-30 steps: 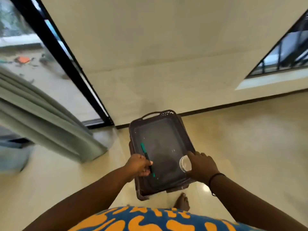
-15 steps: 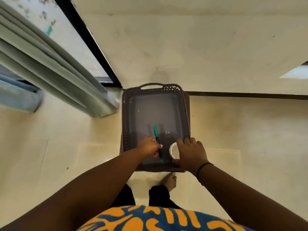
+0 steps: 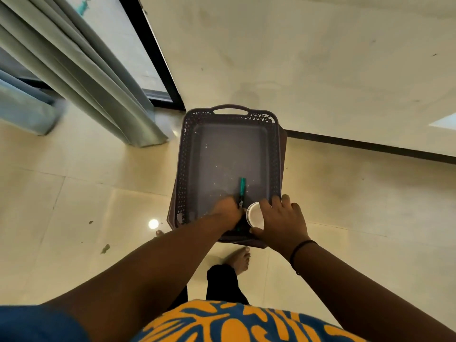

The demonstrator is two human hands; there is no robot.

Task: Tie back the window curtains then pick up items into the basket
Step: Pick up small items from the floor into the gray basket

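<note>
From the head camera, the only view, the person stands on a pale tiled floor [image 3: 74,183] holding a dark basket [image 3: 187,154] out in front by its near end, with a marker [image 3: 242,191] and a small round white lid or container [image 3: 255,214] pinned against that same end.

The main risk, as I judge it, is that each hand is doing two jobs. The left hand [image 3: 228,212] is curled over the near rim and also pinches the marker, whose green cap points away over the basket floor. If that pinch loosens before the marker is low, it could roll along the smooth bottom or tip out should the basket tilt. The right hand [image 3: 281,219] clamps the white round thing against the near right corner with curled fingers [image 3: 277,201] and the thumb below; letting go of it means easing the grip on the basket too, so the far end (the one with the handle) could dip and spill whatever is inside.

The marker's black body runs under the left hand's fingertips, touching them, with only the cap end free. The white round thing sits just beside the marker, between the two hands, its face turned up and its right edge covered by the right hand. The grey curtain [image 3: 81,77] hangs to the left beside the window [image 3: 128,43]; whether it is tied back I cannot tell.
</note>
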